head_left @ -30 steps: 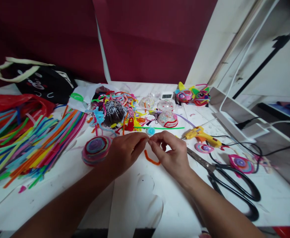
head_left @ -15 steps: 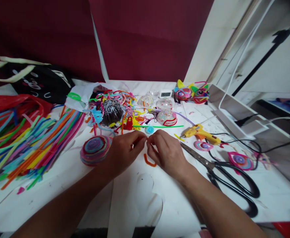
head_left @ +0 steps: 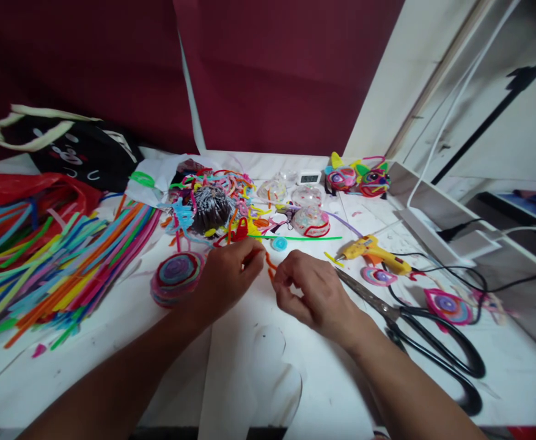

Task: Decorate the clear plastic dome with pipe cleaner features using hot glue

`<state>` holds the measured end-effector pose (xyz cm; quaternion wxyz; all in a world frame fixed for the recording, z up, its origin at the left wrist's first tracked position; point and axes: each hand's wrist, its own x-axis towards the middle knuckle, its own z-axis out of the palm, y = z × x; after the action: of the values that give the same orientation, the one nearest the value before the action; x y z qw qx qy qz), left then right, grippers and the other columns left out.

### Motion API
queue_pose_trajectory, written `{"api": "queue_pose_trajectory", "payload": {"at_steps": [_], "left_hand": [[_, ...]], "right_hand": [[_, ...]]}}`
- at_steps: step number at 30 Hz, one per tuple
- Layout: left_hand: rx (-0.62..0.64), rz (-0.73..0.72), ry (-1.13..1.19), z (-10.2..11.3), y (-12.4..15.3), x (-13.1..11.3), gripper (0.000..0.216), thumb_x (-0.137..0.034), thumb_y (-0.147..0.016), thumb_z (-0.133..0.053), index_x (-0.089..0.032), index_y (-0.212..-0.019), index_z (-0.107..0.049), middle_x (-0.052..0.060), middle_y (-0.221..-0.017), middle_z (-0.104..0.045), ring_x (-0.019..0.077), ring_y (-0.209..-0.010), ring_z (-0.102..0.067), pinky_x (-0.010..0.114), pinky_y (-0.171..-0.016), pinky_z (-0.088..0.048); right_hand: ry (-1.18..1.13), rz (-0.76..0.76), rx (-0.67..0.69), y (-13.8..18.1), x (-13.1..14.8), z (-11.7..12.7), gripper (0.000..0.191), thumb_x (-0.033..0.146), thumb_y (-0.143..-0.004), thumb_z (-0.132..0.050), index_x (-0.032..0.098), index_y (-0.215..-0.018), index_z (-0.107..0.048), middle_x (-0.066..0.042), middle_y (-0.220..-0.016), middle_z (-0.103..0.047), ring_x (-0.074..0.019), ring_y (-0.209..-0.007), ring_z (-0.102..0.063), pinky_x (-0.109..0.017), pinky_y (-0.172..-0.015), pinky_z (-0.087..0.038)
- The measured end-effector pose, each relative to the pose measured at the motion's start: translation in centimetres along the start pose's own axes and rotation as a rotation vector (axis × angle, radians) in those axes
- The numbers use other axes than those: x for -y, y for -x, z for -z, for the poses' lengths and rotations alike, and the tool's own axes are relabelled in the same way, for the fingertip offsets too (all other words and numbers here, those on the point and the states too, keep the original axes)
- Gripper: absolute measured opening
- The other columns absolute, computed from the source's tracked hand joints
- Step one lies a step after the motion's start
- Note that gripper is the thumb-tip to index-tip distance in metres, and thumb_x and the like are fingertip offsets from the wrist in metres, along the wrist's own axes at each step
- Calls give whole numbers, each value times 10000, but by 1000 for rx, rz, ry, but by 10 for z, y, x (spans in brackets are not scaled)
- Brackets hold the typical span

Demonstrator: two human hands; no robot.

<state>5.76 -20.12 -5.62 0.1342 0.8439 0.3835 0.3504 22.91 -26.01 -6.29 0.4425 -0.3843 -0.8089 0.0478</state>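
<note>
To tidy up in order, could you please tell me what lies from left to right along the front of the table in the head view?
pipe-cleaner bundle → coiled disc → left hand → orange pipe-cleaner piece, pinched between both hands → right hand → black scissors

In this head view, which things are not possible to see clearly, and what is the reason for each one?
All in the head view:
1. The short orange pipe cleaner: both ends are hidden under the fingertips of the left hand and the right hand, which pinch it.
2. The small white digital clock: its digits are too small to read.
3. The bundle of long coloured pipe cleaners: it is cut off by the left edge.
</note>
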Motion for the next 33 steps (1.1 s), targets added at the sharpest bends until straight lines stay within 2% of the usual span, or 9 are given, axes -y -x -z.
{"api": "queue_pose_trajectory", "payload": {"at_steps": [2, 4, 7, 9, 12, 20, 25, 30, 33], "left_hand": [[-15, 21, 18, 0, -1, 4, 177, -278, -877, -534, -166, -792, -641, -50, -586, -580, 94, -515, -508, 207, -530, -359], [-16, 35, 54, 1, -2, 5, 186, -294, -888, -539, -162, -806, -643, -49, -598, -583, 90, -527, -510, 202, -534, -360], [-13, 50, 100, 1, -1, 3, 188, -297, -900, -540, -166, -812, -644, -54, -599, -576, 83, -526, -497, 194, -534, -362], [-12, 53, 123, 1, 1, 1, 181, -289, -902, -542, -169, -810, -642, -57, -596, -573, 79, -523, -488, 188, -530, -365], [-21, 56, 142, 1, 2, 0, 171, -283, -904, -542, -174, -823, -646, -53, -604, -585, 80, -532, -500, 183, -527, -374], [-41, 159, 226, 1, 1, 1, 158, -295, -889, -564, -178, -831, -654, -48, -566, -584, 77, -506, -522, 165, -463, -371], [-45, 299, 441, -3, 0, 3, 122, -269, -860, -579, -171, -821, -639, -56, -548, -551, 64, -452, -490, 142, -412, -399], [-14, 442, 665, -9, 0, 5, 165, -323, -829, -617, -161, -796, -614, -69, -500, -520, 58, -397, -447, 151, -385, -430], [13, 442, 706, -13, 2, 4, 168, -321, -825, -620, -158, -785, -611, -70, -491, -529, 52, -389, -434, 139, -366, -391]], "right_hand": [[-145, -97, -79, 1, -1, 0, 102, 102, -852, -530, 198, -822, -512, -19, -764, -590, -127, -652, -534, -248, -569, -429], [-293, -250, -247, 0, -5, 0, 86, 131, -843, -568, 202, -813, -531, -24, -790, -612, -132, -679, -563, -254, -586, -453], [-444, -488, -461, -2, -11, 1, 129, 214, -805, -664, 198, -756, -546, -25, -749, -646, -125, -607, -575, -257, -544, -456], [-510, -602, -485, -3, -14, 0, 187, 273, -760, -726, 194, -749, -557, -10, -678, -646, -117, -549, -566, -244, -495, -437], [-562, -681, -432, -4, -17, -1, 212, 322, -729, -756, 187, -794, -605, 2, -645, -645, -125, -560, -594, -230, -475, -432], [-519, -688, -328, -2, -21, -5, 140, 287, -810, -649, 172, -884, -676, 3, -706, -609, -104, -564, -556, -232, -508, -448], [-437, -664, -200, 2, -22, -10, 181, 250, -879, -540, 166, -980, -665, 2, -713, -585, -104, -552, -528, -238, -517, -438], [-194, -457, -80, 4, -14, -8, 199, 125, -832, -579, 166, -1008, -663, -68, -946, -632, -129, -687, -590, -257, -600, -476], [-80, -333, -69, 2, -6, -6, 238, 166, -830, -648, 167, -1067, -638, -78, -969, -630, -146, -750, -607, -251, -620, -486]]}}
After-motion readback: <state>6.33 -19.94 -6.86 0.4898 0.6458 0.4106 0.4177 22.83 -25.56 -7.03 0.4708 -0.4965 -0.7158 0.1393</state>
